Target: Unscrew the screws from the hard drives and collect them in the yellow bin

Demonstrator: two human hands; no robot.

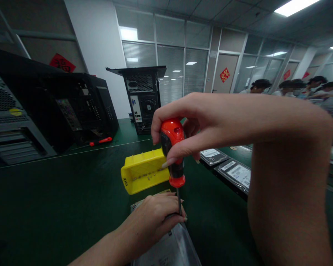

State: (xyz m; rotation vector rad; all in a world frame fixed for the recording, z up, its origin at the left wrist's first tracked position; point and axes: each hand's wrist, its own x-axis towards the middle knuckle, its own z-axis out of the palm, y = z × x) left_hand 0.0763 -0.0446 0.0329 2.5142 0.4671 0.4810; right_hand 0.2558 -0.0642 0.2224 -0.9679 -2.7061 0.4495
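Note:
My right hand [183,125] is wrapped round the red and black handle of a screwdriver [173,151], which stands upright with its thin shaft pointing down. My left hand [155,216] lies curled on a flat silvery device [169,251] on the green table, fingers pressed close round the shaft's tip. What lies directly under the tip is hidden by the fingers. A yellow plastic bin [143,170] lies on its side just behind my left hand.
Two hard drives [234,173] lie to the right. Open black computer cases [58,107] stand at the left, another tower [143,99] at the back. A second red screwdriver [101,141] lies by the cases. Several people sit at the far right.

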